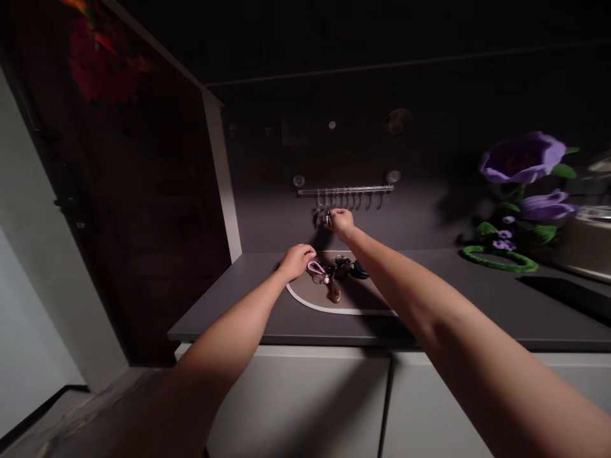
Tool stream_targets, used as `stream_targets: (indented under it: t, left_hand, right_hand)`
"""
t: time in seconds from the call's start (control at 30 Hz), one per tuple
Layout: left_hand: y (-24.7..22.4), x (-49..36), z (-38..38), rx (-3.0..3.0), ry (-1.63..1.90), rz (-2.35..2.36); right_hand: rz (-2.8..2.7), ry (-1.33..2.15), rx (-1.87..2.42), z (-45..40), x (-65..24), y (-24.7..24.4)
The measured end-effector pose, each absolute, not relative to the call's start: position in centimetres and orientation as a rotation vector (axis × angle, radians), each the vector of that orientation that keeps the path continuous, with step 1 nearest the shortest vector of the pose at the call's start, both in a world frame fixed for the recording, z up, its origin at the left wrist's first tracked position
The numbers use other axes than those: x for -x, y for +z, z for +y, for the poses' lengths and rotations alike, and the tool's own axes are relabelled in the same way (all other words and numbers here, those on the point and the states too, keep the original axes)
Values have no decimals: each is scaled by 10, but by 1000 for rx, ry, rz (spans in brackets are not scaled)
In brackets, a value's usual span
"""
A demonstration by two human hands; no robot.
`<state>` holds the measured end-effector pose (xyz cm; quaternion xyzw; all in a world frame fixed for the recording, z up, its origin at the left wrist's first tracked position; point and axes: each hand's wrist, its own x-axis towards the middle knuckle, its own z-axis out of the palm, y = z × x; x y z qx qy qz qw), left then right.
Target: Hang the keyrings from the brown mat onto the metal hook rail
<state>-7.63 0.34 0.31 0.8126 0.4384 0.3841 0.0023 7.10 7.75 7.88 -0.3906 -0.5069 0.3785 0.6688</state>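
My right hand (342,222) is raised at the wall, its fingers closed on a bunch of keys (327,219) just under the left end of a clear hook rail (346,190). Metal rings show at the hooks beside my fingertips. Low over the counter, my left hand (298,260) curls at the left edge of a brown mat with a white rim (315,308). Beside it lies a pink loop strap (316,267); whether my fingers touch anything is hidden. More keyrings, a tan leather fob (335,292) and a dark round item (359,270) rest on the mat.
Purple fabric flowers (522,159) with a green ring base (499,259) stand on the right of the grey counter (429,305), near a beige round object (585,245). White cabinet doors (300,401) are below. A dark door (143,222) is at the left.
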Motion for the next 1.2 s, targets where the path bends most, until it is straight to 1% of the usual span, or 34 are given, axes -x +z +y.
stream_targets:
  t: [0.13,0.43,0.67,0.77,0.9,1.0,1.2]
  left_hand:
    - [3,77,3,-2551,1196,1329]
    - [6,79,-1,-2660,1068,1212]
    - [7,77,-6,-2753,925,1069]
    - [8,77,-8,-2753,895,1044]
    - [10,77,-10,-2759,848,1051]
    - [8,77,-9,-2754,837,1118]
    - [5,81,-8,-2714,901,1356]
  right_hand:
    - [-1097,958,959,64,-72,80]
    - [-1094,1035,1008,40,-77,68]
    - [-1306,1023,1003,11,-79,43]
    - [-1443,890,1023,5,-84,27]
    - [-1636,578,1064,3,-91,13]
    - [-1790,391,1096,0,-93,12]
    - [-2101,144,1181,-4,-88,15]
